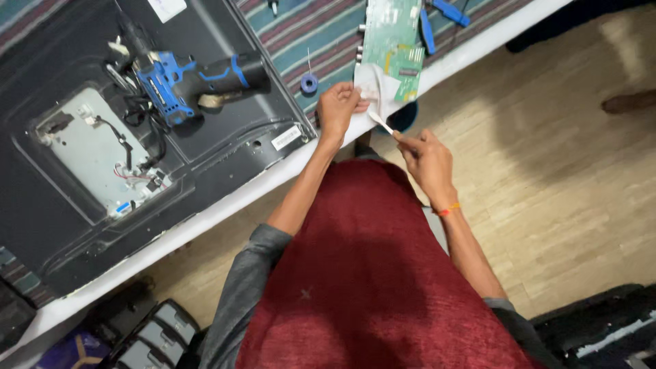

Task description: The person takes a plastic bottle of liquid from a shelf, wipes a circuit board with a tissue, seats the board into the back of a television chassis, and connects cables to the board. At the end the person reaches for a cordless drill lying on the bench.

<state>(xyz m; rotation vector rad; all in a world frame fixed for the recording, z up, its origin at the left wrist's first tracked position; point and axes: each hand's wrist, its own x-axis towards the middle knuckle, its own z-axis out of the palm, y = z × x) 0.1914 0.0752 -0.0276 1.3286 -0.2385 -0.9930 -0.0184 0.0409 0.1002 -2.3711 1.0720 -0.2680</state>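
My left hand [338, 106] pinches a small white sheet [378, 87] at the table's edge, just below a green circuit board [391, 44]. My right hand [429, 160] grips a thin strip [380, 121] of the same white sheet, stretched between both hands. The sheet partly covers the lower corner of the circuit board. A red cloth lies over my lap below both hands.
A black flat-panel back [219, 147] lies on the striped table cover, with a blue cordless drill [195, 78] on top and an opened metal bay with wires [102, 154]. A blue solder spool [309, 83] and blue-handled tools [437, 17] lie near the board. Dark cases sit on the floor.
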